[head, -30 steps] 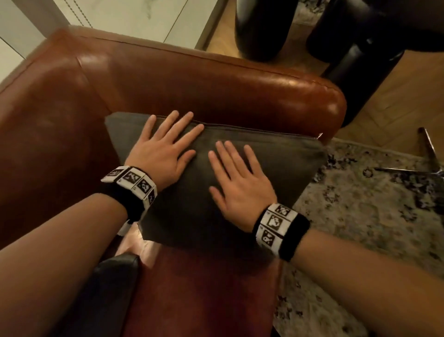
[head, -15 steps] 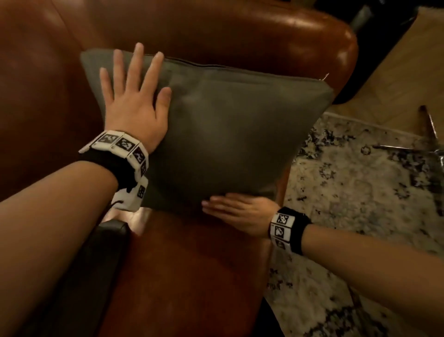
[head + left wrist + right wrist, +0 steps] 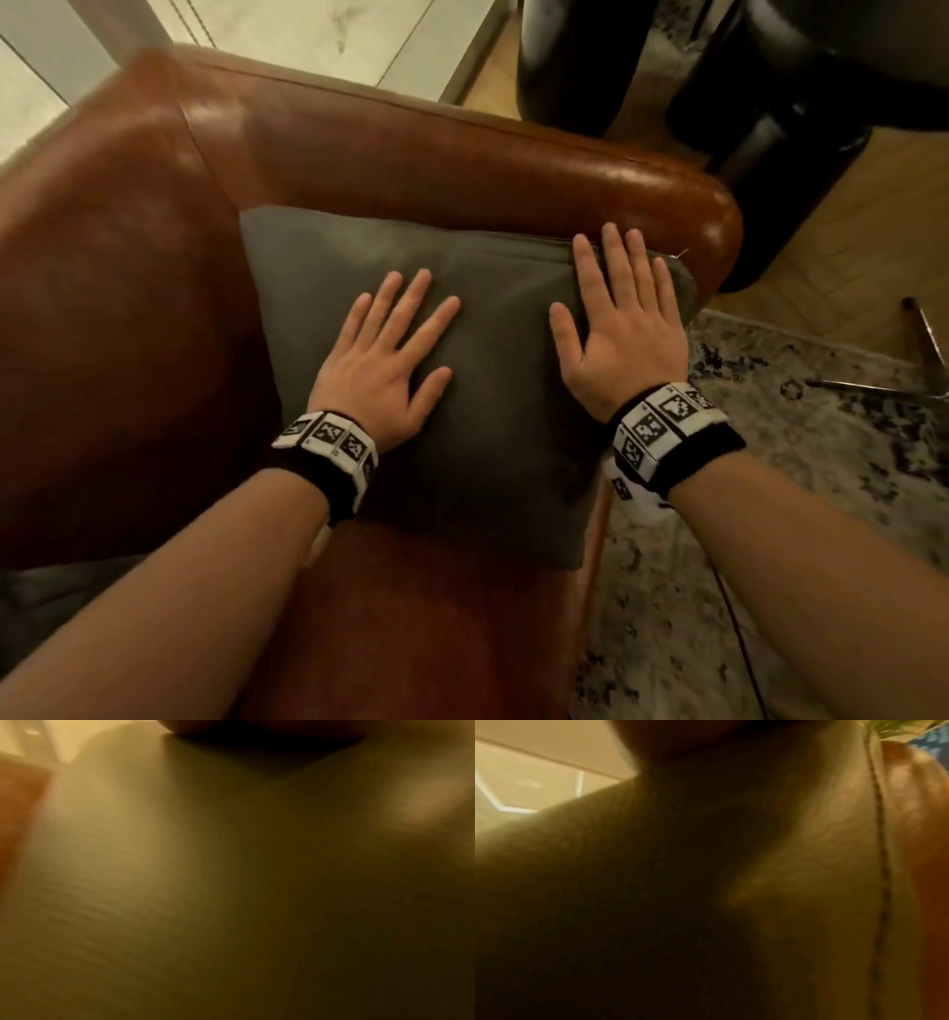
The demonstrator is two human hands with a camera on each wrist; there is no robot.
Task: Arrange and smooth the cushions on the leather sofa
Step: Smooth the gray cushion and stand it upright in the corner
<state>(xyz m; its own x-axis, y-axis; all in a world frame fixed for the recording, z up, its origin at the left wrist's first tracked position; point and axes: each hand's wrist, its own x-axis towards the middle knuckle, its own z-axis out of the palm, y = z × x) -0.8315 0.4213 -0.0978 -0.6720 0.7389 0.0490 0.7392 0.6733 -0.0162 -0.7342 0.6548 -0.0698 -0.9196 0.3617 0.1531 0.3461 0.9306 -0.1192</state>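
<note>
A dark grey-green cushion (image 3: 493, 360) leans against the arm of the brown leather sofa (image 3: 436, 154), its lower edge on the seat. My left hand (image 3: 385, 354) lies flat on the cushion's middle, fingers spread. My right hand (image 3: 621, 318) lies flat on its upper right part, fingertips at the zipped top seam. Both wrist views are blurred and dim; each is filled by the cushion's fabric (image 3: 231, 882), and the right wrist view shows its seam (image 3: 880, 862).
The sofa's back (image 3: 102, 334) rises at the left and its seat (image 3: 411, 616) runs toward me. A patterned rug (image 3: 770, 514) covers the floor at the right. Black rounded furniture (image 3: 770, 77) stands behind the arm. A metal chair base (image 3: 919, 349) sits at the far right.
Half a second ago my left hand was at the cushion's top left corner and my right at its bottom edge. Now the left lies mid-cushion and the right on the upper right part.
</note>
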